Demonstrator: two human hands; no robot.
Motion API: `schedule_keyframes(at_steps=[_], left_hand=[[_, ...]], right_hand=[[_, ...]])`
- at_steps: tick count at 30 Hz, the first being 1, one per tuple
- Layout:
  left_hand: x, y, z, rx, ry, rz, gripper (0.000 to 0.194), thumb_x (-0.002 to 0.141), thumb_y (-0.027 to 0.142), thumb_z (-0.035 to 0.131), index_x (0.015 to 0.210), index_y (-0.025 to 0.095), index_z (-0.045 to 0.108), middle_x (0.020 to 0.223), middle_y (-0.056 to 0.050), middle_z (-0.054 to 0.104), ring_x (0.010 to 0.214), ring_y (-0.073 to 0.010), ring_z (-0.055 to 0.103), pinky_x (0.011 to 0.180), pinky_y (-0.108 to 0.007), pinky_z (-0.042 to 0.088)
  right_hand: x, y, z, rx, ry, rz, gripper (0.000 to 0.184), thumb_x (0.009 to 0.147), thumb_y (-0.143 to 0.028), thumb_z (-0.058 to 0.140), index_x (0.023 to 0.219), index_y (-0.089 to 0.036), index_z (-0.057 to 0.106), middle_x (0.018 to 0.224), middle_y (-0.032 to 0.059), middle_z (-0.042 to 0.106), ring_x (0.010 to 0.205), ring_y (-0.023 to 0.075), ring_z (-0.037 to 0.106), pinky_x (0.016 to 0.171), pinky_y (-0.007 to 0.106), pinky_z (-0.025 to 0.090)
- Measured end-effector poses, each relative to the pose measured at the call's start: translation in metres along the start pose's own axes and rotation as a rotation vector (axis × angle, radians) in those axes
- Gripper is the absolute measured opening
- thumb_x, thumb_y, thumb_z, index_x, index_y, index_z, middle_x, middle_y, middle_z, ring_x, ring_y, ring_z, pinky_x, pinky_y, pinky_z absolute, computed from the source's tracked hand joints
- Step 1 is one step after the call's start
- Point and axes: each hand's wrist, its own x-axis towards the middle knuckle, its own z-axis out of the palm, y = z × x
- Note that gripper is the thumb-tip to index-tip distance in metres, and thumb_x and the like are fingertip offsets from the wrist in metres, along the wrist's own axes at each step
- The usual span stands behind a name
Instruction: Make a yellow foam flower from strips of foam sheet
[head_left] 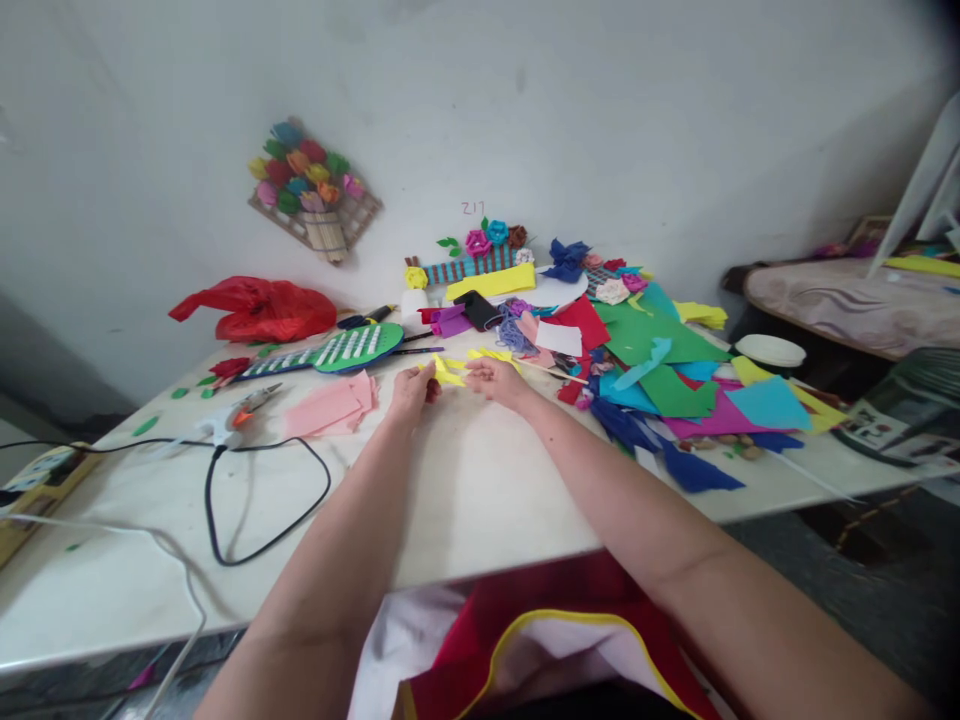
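Note:
Between my two hands, just above the white table, is a strip of yellow crepe paper [451,372] with a cut, wavy edge. My left hand [415,388] pinches its left end between thumb and fingers. At the other end my right hand [493,380] has its fingers closed around the strip. More yellow paper shows just behind my right fingers, and I cannot tell if it is the same piece. A thin wooden stick [555,372] lies to the right of that hand. Pink paper sheets [331,404] rest left of my left hand.
A glue gun [225,425] with a looping black cord lies at left, near a green paddle-shaped board [360,347] and a red plastic bag [274,310]. Colored paper [652,335] is heaped at right. A black phone [477,310] and paper flowers [478,243] are at the back.

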Motion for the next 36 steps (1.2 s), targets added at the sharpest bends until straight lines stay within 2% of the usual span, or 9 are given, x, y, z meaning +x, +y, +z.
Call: schedule_keyframes(at_steps=[2, 5, 8, 11, 16, 23, 27, 31, 36], left_hand=[[-0.001, 0.001, 0.001, 0.003, 0.011, -0.013, 0.025, 0.07, 0.036, 0.056, 0.056, 0.015, 0.052, 0.042, 0.0, 0.052, 0.036, -0.0088, 0.042, 0.041, -0.022, 0.033], [-0.003, 0.003, 0.004, 0.017, 0.015, -0.044, 0.024, 0.068, 0.034, 0.056, 0.053, 0.016, 0.051, 0.039, 0.0, 0.05, 0.034, -0.0084, 0.04, 0.038, -0.022, 0.03], [-0.004, 0.003, 0.008, 0.015, -0.007, -0.071, 0.027, 0.068, 0.036, 0.054, 0.051, 0.016, 0.05, 0.037, 0.0, 0.05, 0.032, -0.0084, 0.039, 0.036, -0.021, 0.028], [-0.005, 0.002, 0.011, -0.04, -0.042, -0.089, 0.034, 0.072, 0.043, 0.048, 0.054, 0.014, 0.053, 0.04, -0.001, 0.051, 0.033, -0.0087, 0.041, 0.038, -0.021, 0.031], [-0.009, 0.006, 0.013, -0.106, -0.11, -0.152, 0.051, 0.071, 0.059, 0.043, 0.063, 0.011, 0.058, 0.049, -0.005, 0.057, 0.041, -0.0104, 0.048, 0.045, -0.023, 0.038], [-0.016, 0.01, 0.016, -0.042, -0.122, -0.024, 0.05, 0.055, 0.057, 0.065, 0.074, 0.011, 0.06, 0.059, -0.004, 0.059, 0.046, -0.0087, 0.049, 0.048, -0.022, 0.04], [-0.016, 0.01, 0.014, -0.071, -0.014, -0.008, 0.051, 0.056, 0.058, 0.063, 0.075, 0.011, 0.059, 0.059, -0.005, 0.06, 0.045, -0.0083, 0.049, 0.049, -0.022, 0.042], [-0.01, 0.004, 0.011, -0.034, 0.093, 0.02, 0.044, 0.059, 0.053, 0.062, 0.071, 0.011, 0.059, 0.059, -0.005, 0.061, 0.043, -0.0076, 0.047, 0.047, -0.021, 0.041], [-0.001, -0.006, 0.008, 0.16, 0.211, 0.03, 0.032, 0.068, 0.044, 0.054, 0.073, 0.014, 0.062, 0.068, -0.007, 0.065, 0.053, -0.0121, 0.055, 0.052, -0.024, 0.043]], right_hand=[[-0.002, -0.003, 0.003, -0.215, 0.05, -0.134, 0.038, 0.066, -0.034, 0.066, 0.1, -0.02, 0.058, 0.096, 0.0043, 0.066, 0.073, 0.0125, 0.06, 0.067, 0.025, 0.046], [-0.007, -0.009, 0.006, -0.538, 0.052, -0.305, 0.036, 0.069, -0.033, 0.064, 0.102, -0.021, 0.06, 0.103, 0.0053, 0.065, 0.088, 0.0183, 0.059, 0.077, 0.029, 0.043], [-0.01, -0.011, 0.007, -0.766, 0.044, -0.35, 0.025, 0.078, -0.028, 0.053, 0.099, -0.019, 0.063, 0.098, 0.0081, 0.066, 0.093, 0.0199, 0.058, 0.077, 0.029, 0.039], [-0.011, -0.012, 0.008, -0.871, 0.059, -0.337, 0.027, 0.084, -0.028, 0.043, 0.095, -0.019, 0.065, 0.092, 0.0077, 0.068, 0.087, 0.0179, 0.06, 0.073, 0.027, 0.037], [-0.011, -0.011, 0.009, -0.856, 0.132, -0.276, 0.029, 0.084, -0.031, 0.041, 0.083, -0.02, 0.068, 0.081, 0.0052, 0.069, 0.075, 0.0154, 0.06, 0.065, 0.025, 0.035], [0.0, 0.001, 0.011, -0.536, 0.225, -0.2, 0.025, 0.078, -0.032, 0.049, 0.072, -0.019, 0.069, 0.073, 0.0012, 0.068, 0.068, 0.0114, 0.056, 0.06, 0.02, 0.034], [0.006, 0.006, 0.002, -0.389, 0.307, -0.021, 0.023, 0.076, -0.033, 0.051, 0.081, -0.02, 0.069, 0.072, 0.0003, 0.067, 0.068, 0.0124, 0.057, 0.059, 0.021, 0.036], [0.009, 0.01, -0.01, -0.44, 0.376, 0.125, 0.024, 0.077, -0.034, 0.049, 0.084, -0.021, 0.069, 0.079, 0.0016, 0.068, 0.073, 0.0153, 0.058, 0.061, 0.023, 0.038], [0.011, 0.014, -0.01, -0.495, 0.297, 0.008, 0.019, 0.077, -0.027, 0.05, 0.078, -0.021, 0.069, 0.092, 0.0008, 0.068, 0.085, 0.0148, 0.058, 0.071, 0.023, 0.04]])
